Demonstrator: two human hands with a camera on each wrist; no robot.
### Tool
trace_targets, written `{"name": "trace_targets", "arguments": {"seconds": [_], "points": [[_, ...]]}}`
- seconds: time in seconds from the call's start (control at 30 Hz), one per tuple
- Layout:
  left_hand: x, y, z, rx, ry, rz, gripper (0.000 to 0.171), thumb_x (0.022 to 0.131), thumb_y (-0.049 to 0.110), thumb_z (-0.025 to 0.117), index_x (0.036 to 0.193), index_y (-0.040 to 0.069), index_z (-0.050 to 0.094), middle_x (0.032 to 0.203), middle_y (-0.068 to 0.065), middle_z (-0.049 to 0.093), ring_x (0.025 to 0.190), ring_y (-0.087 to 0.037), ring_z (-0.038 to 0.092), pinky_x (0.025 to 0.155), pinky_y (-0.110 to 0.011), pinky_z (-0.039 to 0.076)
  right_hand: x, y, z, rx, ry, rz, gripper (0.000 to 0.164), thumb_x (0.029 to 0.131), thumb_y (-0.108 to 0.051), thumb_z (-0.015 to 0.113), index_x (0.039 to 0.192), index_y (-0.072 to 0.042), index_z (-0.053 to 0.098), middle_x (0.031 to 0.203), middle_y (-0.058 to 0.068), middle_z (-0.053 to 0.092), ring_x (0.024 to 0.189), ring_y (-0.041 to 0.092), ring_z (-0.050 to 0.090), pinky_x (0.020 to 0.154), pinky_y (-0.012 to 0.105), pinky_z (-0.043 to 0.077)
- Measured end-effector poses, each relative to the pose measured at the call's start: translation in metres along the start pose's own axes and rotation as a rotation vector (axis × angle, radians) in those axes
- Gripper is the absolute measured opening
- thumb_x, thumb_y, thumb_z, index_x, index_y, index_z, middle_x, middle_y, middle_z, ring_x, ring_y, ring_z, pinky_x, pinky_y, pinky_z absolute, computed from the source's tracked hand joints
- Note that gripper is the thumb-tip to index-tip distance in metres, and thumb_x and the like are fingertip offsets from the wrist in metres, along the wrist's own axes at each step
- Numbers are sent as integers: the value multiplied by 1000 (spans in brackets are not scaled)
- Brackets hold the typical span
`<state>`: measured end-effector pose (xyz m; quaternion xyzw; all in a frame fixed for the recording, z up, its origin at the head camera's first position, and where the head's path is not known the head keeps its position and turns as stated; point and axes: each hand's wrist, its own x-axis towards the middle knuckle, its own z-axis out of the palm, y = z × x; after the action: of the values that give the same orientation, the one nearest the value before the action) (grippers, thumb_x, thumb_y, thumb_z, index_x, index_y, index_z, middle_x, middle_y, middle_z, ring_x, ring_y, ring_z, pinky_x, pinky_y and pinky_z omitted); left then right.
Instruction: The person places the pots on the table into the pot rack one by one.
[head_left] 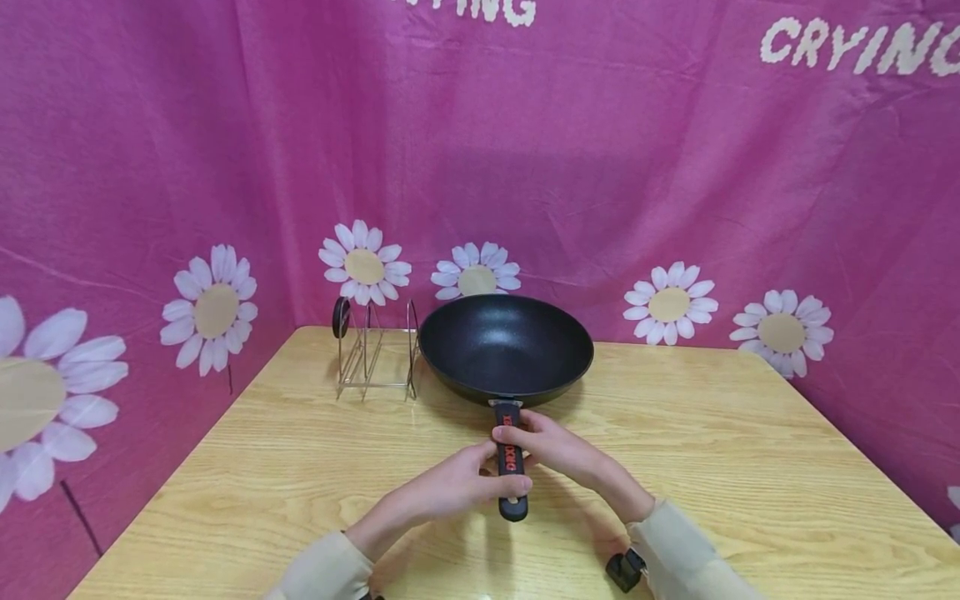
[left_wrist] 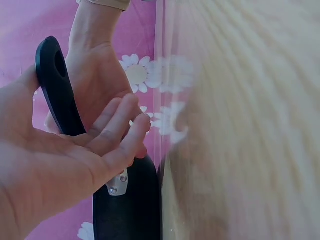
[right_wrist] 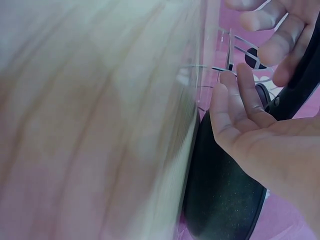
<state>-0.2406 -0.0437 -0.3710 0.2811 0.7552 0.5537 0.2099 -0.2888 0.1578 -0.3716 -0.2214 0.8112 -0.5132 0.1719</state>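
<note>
A deep black wok (head_left: 506,350) has its long black handle (head_left: 512,507), marked with red letters, turned towards me. My left hand (head_left: 465,481) holds the handle near its end, thumb across the top and fingers beneath. Nearer the bowl, my right hand (head_left: 558,446) also grips the handle, its thumb on top. Both wrist views show the fingers reaching under the handle, rather loosely bent. In the right wrist view the wok's rounded underside (right_wrist: 220,190) is close to the tabletop; whether it touches I cannot tell.
Left of the wok, close beside its rim, stands a wire rack (head_left: 375,384) with a black disc (head_left: 341,317) on one upright. A wooden table (head_left: 262,467) lies beneath everything. Pink cloth (head_left: 525,167) with daisies hangs behind and at both sides.
</note>
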Motion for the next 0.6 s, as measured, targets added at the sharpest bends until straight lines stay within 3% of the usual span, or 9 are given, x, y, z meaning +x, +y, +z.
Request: {"name": "trace_targets", "arguments": {"seconds": [0.3, 0.47, 0.6], "points": [[0, 0, 4, 13, 7, 20, 65, 91, 42, 69, 141, 4, 50, 127, -9, 68, 107, -10, 65, 90, -29, 53, -1, 0, 2, 83, -11, 8, 37, 99, -35, 58, 115, -2, 56, 102, 4, 65, 95, 15, 64, 87, 33, 51], [1, -1, 7, -12, 26, 25, 54, 91, 35, 71, 129, -1, 55, 98, -4, 73, 92, -8, 64, 84, -26, 51, -1, 0, 4, 70, 5, 14, 35, 98, -34, 59, 110, -1, 57, 98, 3, 63, 90, 14, 60, 84, 31, 48], [1, -1, 9, 4, 33, 28, 53, 91, 34, 71, 127, 0, 54, 90, -1, 72, 87, -9, 62, 82, -25, 49, -1, -1, 6, 78, 13, 10, 32, 97, -29, 60, 108, 1, 56, 94, 3, 63, 87, 13, 59, 82, 28, 47]]}}
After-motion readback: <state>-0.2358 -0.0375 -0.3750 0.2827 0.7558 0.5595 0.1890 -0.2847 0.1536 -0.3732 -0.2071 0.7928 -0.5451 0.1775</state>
